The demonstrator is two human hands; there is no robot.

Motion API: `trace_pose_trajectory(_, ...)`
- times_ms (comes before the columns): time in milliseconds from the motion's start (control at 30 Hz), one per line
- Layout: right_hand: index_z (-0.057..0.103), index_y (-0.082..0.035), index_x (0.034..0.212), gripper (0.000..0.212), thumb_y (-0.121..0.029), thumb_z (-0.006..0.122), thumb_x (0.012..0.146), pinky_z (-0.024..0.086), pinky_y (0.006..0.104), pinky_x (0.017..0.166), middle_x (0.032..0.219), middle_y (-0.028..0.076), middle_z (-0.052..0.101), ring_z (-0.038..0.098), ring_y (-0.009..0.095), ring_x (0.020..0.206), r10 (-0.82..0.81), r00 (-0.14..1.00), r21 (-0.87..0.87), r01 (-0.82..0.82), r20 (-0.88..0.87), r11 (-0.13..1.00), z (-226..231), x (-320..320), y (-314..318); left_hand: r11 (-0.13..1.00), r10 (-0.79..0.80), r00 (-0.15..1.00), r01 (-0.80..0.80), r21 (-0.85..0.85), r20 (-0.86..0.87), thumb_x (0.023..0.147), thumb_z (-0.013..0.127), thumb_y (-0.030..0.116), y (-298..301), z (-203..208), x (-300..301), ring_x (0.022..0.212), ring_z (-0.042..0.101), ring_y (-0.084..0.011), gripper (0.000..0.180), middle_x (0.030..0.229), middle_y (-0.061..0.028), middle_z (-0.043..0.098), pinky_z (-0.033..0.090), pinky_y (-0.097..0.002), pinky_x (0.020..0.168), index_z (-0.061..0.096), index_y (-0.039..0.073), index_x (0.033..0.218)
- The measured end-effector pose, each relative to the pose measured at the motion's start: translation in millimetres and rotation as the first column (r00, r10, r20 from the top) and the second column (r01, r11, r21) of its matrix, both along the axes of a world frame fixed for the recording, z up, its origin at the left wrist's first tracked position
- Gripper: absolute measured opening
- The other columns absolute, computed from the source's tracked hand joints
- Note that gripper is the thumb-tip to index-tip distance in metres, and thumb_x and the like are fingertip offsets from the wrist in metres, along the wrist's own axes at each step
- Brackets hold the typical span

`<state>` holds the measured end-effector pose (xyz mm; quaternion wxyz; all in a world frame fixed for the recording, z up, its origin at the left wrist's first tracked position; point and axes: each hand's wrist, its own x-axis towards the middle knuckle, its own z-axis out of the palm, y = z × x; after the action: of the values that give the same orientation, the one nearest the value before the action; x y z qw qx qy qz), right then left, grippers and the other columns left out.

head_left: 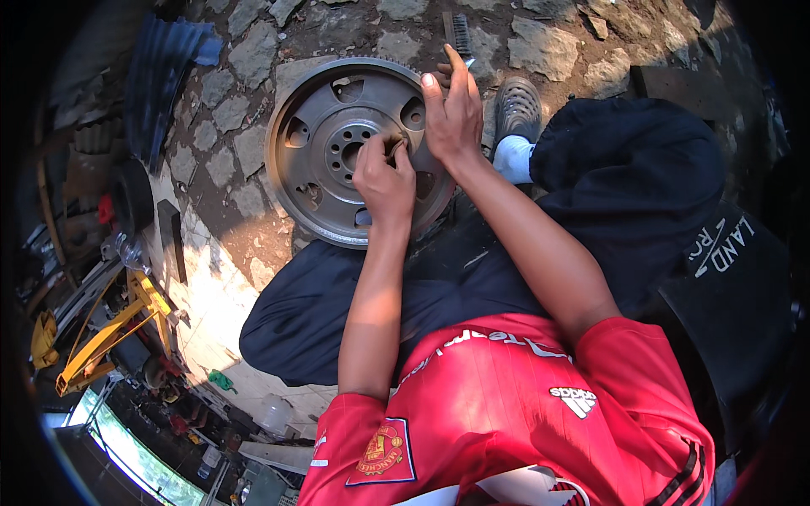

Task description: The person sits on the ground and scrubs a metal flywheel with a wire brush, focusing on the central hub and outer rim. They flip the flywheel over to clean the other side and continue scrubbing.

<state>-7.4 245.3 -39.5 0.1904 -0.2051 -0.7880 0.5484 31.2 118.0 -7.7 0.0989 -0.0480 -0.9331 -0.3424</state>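
Observation:
A round grey metal flywheel (325,198), with a ring of small bolt holes at its middle and larger openings farther out, lies in front of my legs. My left hand (384,181) is over its face, right of the centre hole. Its fingers are curled in a pinch, and what they hold, if anything, I cannot make out. At the flywheel's upper right edge, my right hand (456,118) is raised with thumb and fingers stretched out and apart. Just beyond those fingertips lies a wire brush (461,35).
Flat stones (544,44) set in dirt pave the ground. A grey clog (517,110) on my foot stands right of my right hand. To the left are a blue corrugated sheet (160,84), a yellow metal frame (105,337) and cluttered tools. A dark board (730,295) is at the right.

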Motion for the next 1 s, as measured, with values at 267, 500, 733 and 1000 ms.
trace_pose_trajectory(267, 0.044, -0.003, 0.157, 0.069, -0.047, 0.053, 0.105, 0.046, 0.0524, 0.103, 0.127, 0.028, 0.062, 0.06, 0.044, 0.117, 0.001, 1.0, 0.059, -0.001, -0.001, 0.998, 1.1, 1.3, 0.2, 0.999, 0.026, 0.998, -0.027, -0.017, -0.05, 0.081, 0.075, -0.005, 7.2, 4.4, -34.3, 0.085, 0.069, -0.0395, 0.015, 0.089, -0.0183, 0.072, 0.054, -0.0486, 0.078, 0.069, 0.0, 0.094)
trace_pose_trajectory(500, 0.043, -0.003, 0.157, 0.069, -0.047, 0.053, 0.105, 0.045, 0.053, 0.103, 0.127, 0.025, 0.063, 0.06, 0.044, 0.117, 0.023, 1.0, 0.136, -0.021, -0.013, 0.99, 0.0, 1.6, 0.4, 0.995, -0.095, 0.995, 0.095, -0.038, 0.007, 0.082, 0.075, -0.002, -3.3, 1.1, 4.5, 0.084, 0.071, -0.0379, 0.014, 0.086, -0.0175, 0.073, 0.056, -0.0466, 0.078, 0.072, 0.002, 0.095)
trace_pose_trajectory(733, 0.039, -0.003, 0.159, 0.072, -0.048, 0.054, 0.105, 0.044, 0.0532, 0.103, 0.127, 0.025, 0.064, 0.061, 0.045, 0.117, -0.01, 0.999, 0.068, 0.014, -0.052, 0.998, -0.1, 7.4, 1.2, 0.993, -0.06, 0.997, 0.054, -0.105, -0.05, 0.083, 0.074, -0.002, 3.7, 3.5, -30.3, 0.085, 0.07, -0.0394, 0.01, 0.088, -0.0184, 0.073, 0.055, -0.0486, 0.078, 0.069, 0.0, 0.091)
trace_pose_trajectory(1000, 0.037, -0.004, 0.16, 0.072, -0.048, 0.054, 0.105, 0.043, 0.0533, 0.104, 0.128, 0.025, 0.063, 0.06, 0.044, 0.119, 0.009, 0.998, 0.104, -0.002, -0.065, 0.995, -1.7, 4.4, -1.2, 0.989, -0.09, 0.992, 0.078, -0.122, -0.092, 0.081, 0.071, -0.007, 2.5, -1.0, -18.7, 0.086, 0.067, -0.0412, 0.016, 0.088, -0.0198, 0.069, 0.053, -0.0509, 0.079, 0.066, 0.0, 0.095)
